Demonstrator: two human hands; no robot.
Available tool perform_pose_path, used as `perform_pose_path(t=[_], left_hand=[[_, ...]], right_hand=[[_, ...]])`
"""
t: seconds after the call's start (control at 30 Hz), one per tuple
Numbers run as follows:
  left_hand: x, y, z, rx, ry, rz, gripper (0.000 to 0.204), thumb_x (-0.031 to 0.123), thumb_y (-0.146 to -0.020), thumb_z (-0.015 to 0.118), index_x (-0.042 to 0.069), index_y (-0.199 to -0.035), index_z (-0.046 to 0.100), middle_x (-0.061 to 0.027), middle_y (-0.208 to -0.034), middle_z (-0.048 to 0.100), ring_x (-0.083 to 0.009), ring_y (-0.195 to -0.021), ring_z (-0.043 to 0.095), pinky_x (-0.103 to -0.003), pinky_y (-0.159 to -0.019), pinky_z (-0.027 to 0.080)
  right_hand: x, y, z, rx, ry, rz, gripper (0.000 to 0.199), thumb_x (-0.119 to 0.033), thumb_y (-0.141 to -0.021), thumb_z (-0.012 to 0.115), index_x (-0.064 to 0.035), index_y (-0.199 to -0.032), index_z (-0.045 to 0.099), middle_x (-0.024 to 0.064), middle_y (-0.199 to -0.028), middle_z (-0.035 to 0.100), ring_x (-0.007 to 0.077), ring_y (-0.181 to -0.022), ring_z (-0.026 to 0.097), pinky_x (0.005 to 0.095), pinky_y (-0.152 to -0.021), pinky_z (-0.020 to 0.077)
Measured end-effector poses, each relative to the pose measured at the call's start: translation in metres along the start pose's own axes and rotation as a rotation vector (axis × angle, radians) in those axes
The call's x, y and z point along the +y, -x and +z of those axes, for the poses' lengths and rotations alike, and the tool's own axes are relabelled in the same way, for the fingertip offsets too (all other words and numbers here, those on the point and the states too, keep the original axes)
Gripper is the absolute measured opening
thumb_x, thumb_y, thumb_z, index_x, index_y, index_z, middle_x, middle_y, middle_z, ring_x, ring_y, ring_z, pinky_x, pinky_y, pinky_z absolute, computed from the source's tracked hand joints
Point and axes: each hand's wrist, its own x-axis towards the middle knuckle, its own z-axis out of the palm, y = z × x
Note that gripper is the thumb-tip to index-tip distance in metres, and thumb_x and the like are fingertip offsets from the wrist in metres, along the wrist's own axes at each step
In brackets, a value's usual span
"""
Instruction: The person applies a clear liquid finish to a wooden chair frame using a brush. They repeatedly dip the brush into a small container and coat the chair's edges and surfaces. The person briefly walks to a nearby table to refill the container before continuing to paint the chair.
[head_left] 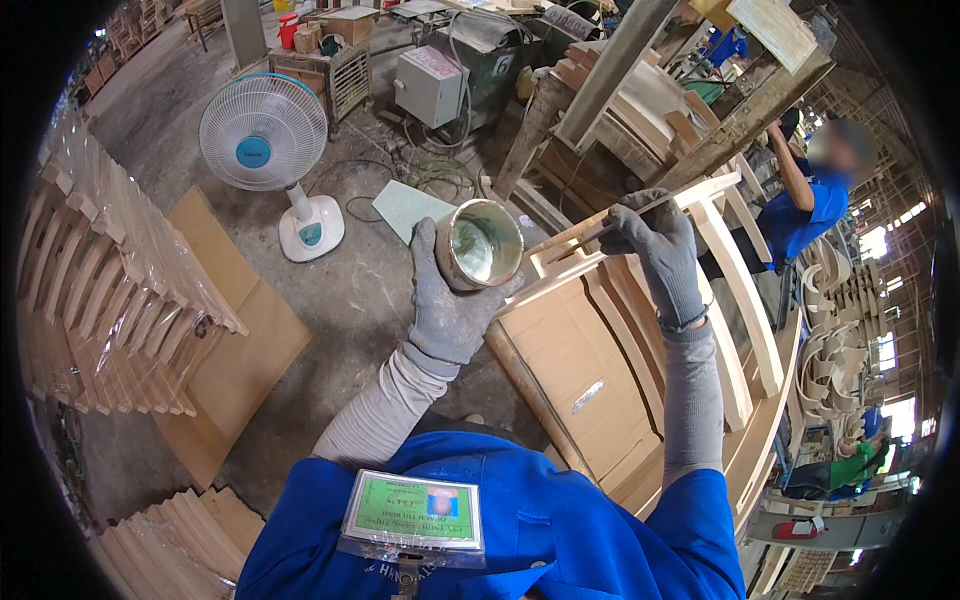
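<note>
My left hand point(448, 312), in a grey glove, is wrapped round a round open-topped can point(462, 278) with a stained rim. Its inside looks pale and glossy, and the mouth tilts up. Farther right, my gloved right hand point(662, 245) pinches a thin stick point(588, 238), its lower end slanting down toward the can. What sits at the stick's tip cannot be made out. Below and beside that hand stands a pale wooden chair-like frame point(737, 285) with curved slats, on a cardboard-covered surface point(570, 360).
A standing fan point(262, 140) is on the floor ahead. Stacked curved wooden parts point(110, 300) under plastic film stand at left beside a cardboard sheet point(255, 345). A grey electrical box point(430, 85) is at the back. A person in blue point(805, 205) works at the right.
</note>
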Motion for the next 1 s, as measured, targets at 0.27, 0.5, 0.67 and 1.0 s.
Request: perform_pose_path(t=[0.27, 0.5, 0.67, 1.0], left_hand=[[-0.002, -0.001, 0.0, 0.037, 0.012, -0.014, 0.051, 0.05, -0.09, 0.042, 0.014, -0.126, 0.042, -0.0105, -0.128, 0.045, -0.0306, -0.12, 0.044, -0.058, -0.097, 0.037], [0.001, 0.001, 0.001, -0.008, 0.104, -0.059, 0.05, 0.049, -0.09, 0.043, 0.014, -0.126, 0.042, -0.0101, -0.127, 0.046, -0.0301, -0.119, 0.045, -0.057, -0.097, 0.037], [-0.006, 0.005, 0.001, -0.053, -0.163, 0.122, 0.05, 0.049, -0.09, 0.043, 0.013, -0.126, 0.042, -0.011, -0.128, 0.044, -0.0299, -0.119, 0.045, -0.056, -0.098, 0.037], [0.002, 0.001, 0.001, -0.032, 0.146, -0.095, 0.052, 0.048, -0.091, 0.043, 0.013, -0.129, 0.038, -0.012, -0.13, 0.042, -0.0302, -0.121, 0.042, -0.055, -0.099, 0.037]], right_hand=[[0.007, -0.002, 0.003, 0.029, 0.034, 0.003, 0.023, -0.013, -0.085, 0.065, 0.0006, -0.095, 0.05, 0.0075, -0.079, 0.061, 0.0139, -0.067, 0.062, 0.0256, -0.059, 0.0535], [0.002, -0.009, -0.015, 0.042, 0.083, -0.037, 0.022, -0.014, -0.085, 0.065, 0.0003, -0.095, 0.05, 0.0073, -0.079, 0.06, 0.0133, -0.067, 0.061, 0.0257, -0.058, 0.0532], [0.002, -0.012, -0.016, 0.05, 0.142, -0.043, 0.023, -0.014, -0.085, 0.065, 0.0004, -0.095, 0.049, 0.0075, -0.078, 0.06, 0.0127, -0.065, 0.061, 0.0248, -0.058, 0.0532], [0.006, -0.016, -0.017, 0.066, 0.26, -0.089, 0.023, -0.015, -0.085, 0.065, 0.0003, -0.095, 0.051, 0.0068, -0.076, 0.061, 0.011, -0.066, 0.061, 0.0242, -0.058, 0.0525]])
